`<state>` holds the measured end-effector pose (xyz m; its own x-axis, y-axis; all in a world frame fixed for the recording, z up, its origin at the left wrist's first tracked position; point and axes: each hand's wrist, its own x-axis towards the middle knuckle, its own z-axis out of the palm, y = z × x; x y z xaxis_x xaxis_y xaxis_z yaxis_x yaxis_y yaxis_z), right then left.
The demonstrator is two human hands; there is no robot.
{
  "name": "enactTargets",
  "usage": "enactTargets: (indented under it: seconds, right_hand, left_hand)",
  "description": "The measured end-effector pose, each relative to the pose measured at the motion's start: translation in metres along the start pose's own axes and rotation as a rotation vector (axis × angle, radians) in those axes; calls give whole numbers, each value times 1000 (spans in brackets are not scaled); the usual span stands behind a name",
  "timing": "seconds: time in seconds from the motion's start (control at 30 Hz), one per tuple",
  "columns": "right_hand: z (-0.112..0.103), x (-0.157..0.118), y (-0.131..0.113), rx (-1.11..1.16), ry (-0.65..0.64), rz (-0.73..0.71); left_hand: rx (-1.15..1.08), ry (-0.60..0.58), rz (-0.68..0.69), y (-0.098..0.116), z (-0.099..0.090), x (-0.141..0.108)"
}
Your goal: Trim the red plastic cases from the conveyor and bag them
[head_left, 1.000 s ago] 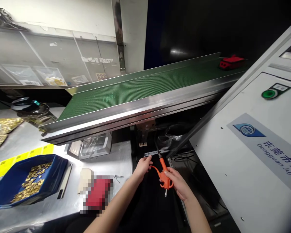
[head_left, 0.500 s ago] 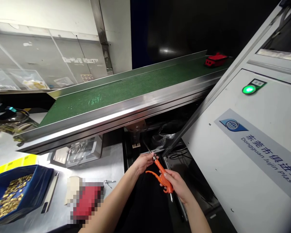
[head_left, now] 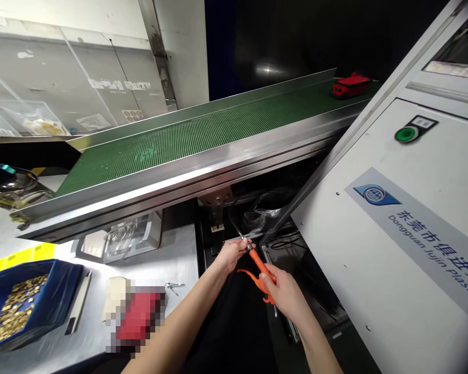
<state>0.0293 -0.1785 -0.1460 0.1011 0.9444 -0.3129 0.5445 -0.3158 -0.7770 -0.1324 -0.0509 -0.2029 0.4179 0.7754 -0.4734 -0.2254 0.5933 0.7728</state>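
Observation:
An orange air blow gun is held below the conveyor, its thin metal nozzle pointing down toward me. My right hand is wrapped around the gun's body, with the curved orange lever on the left side. My left hand pinches the metal fitting at the gun's far end. From that fitting a dark hose runs up under the conveyor. My left fingertips partly cover the joint between hose and fitting.
A green-belted conveyor crosses above my hands, carrying a red object. On the right stands a white machine cabinet with a green button. The metal table holds a blue bin of small brass-coloured parts and a cutter knife.
My right hand has shifted up the gun's body, and its fingers now cover more of it. The left hand stays at the fitting. The green button's light has gone from bright to dim.

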Motion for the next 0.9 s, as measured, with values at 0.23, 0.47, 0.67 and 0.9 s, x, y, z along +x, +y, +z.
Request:
enactTargets:
  seconds: [0.23, 0.47, 0.67, 0.9]
  right_hand:
    - [9, 6, -6, 439, -112, 91]
    - [80, 90, -15, 668, -50, 211]
    - [157, 179, -31, 821, -37, 367]
    - [180, 187, -10, 819, -106, 459]
  left_hand:
    - [123, -15, -32, 17, -14, -2]
    - [358, 178, 108, 48, -60, -43]
    - [441, 185, 80, -5, -67, -155]
    - [367, 236, -120, -94, -96, -257]
